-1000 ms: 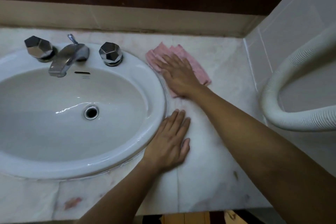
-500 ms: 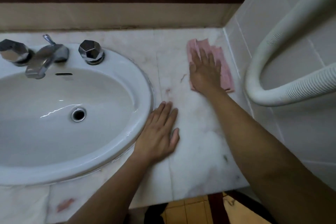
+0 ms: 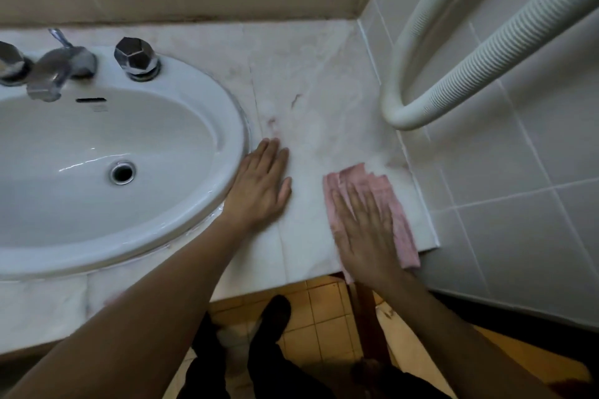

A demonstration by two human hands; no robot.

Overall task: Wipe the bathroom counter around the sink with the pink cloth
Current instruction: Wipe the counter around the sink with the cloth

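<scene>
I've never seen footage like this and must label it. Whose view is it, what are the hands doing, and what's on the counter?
There is no machine here: a person wears one wide-angle camera on the head, looking down at their own bare hands. The left hand lies flat on the pale marble counter beside the white oval sink. The right hand presses the folded pink cloth flat near the counter's front right corner, fingers straight, not gripping. On the sink's back rim stand a chrome tap and a faceted chrome knob. A white ribbed hose loops along the tiled wall.
</scene>
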